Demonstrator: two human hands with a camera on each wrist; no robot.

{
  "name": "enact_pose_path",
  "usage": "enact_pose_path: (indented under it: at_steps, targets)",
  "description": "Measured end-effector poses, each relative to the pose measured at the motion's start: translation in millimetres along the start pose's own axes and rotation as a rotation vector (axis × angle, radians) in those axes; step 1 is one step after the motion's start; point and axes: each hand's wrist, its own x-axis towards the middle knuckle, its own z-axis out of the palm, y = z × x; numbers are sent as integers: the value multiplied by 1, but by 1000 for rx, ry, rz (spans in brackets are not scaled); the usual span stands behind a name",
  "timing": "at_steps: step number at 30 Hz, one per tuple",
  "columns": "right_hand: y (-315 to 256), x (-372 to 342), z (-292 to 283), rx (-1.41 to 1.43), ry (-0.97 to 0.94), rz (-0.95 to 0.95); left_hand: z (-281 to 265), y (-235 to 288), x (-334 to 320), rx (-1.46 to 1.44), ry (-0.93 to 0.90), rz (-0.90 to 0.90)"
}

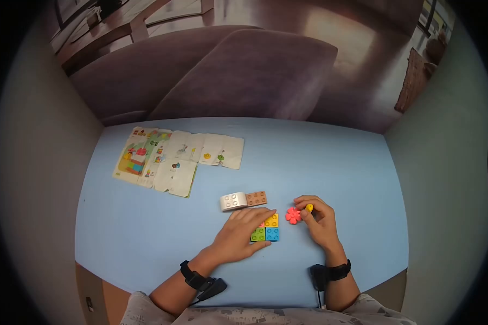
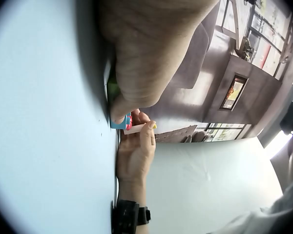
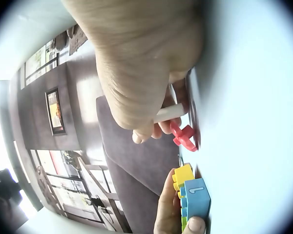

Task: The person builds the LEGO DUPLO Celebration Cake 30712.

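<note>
My left hand [image 1: 237, 233] grips a block of joined toy bricks [image 1: 272, 234] on the table, its thumb along the near side and its fingers across the far side. Yellow, green and blue studded tops show, and part of the block is hidden under the hand. In the right wrist view the blue brick [image 3: 197, 197] bears a white number 1. My right hand [image 1: 322, 223] pinches a white toy candle [image 3: 170, 113] with a yellow tip [image 1: 309, 207]. Just left of those fingers is a coral-red flower piece [image 1: 293, 215], low over the table, right of the bricks.
Beyond my left hand lie a white brick with a curved end [image 1: 233, 201] and a brown brick [image 1: 256, 198], side by side. An unfolded, creased instruction sheet [image 1: 171, 179] covers the back left of the blue table [image 1: 320, 157]. Grey panels [image 1: 450, 189] stand on both sides.
</note>
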Motion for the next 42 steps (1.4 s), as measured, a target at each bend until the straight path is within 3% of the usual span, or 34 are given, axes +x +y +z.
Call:
enact_pose_path:
  at_steps: [3, 9, 15, 42]
  targets:
    - [5, 0, -2, -185, 43, -147, -1, 2, -1, 11, 0, 4]
    - [2, -1, 0, -312, 99, -56, 0, 0, -1, 2, 2, -2]
    - [2, 1, 2, -444, 59, -130, 0, 0, -1, 10, -3, -4]
    - [-2, 3, 3, -441, 22, -83, 0, 0, -1, 5, -5, -22]
